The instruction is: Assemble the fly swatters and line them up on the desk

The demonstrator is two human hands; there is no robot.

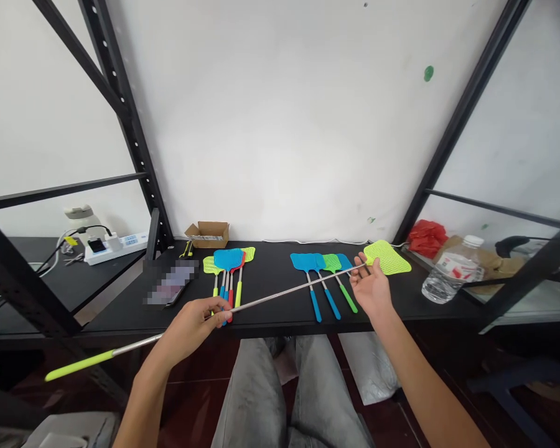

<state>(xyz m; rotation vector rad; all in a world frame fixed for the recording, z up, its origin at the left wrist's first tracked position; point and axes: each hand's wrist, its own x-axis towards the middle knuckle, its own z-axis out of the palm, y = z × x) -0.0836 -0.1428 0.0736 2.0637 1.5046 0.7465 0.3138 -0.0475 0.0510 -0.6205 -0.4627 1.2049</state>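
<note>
A yellow-green fly swatter [388, 257] with a long, drawn-out metal rod lies slantwise across my view above the table's front edge. My left hand [196, 325] pinches its rod partway along, and the yellow-green handle sticks out at lower left. My right hand [372, 285], palm up, holds the neck by the swatter's head between thumb and fingers. Behind my left hand lies a group of short fly swatters with blue, red and yellow-green heads, a blue one [228, 259] on top. Left of my right hand are several more, blue [303, 261] and green [332, 262], some partly overlapped.
On the black table [270, 274] stand a small open cardboard box [210, 234] and a phone [180, 281] at left. A power strip [116, 247] is further left. A water bottle [452, 270] and a red plastic bag [427, 238] sit at right, near the black metal frame.
</note>
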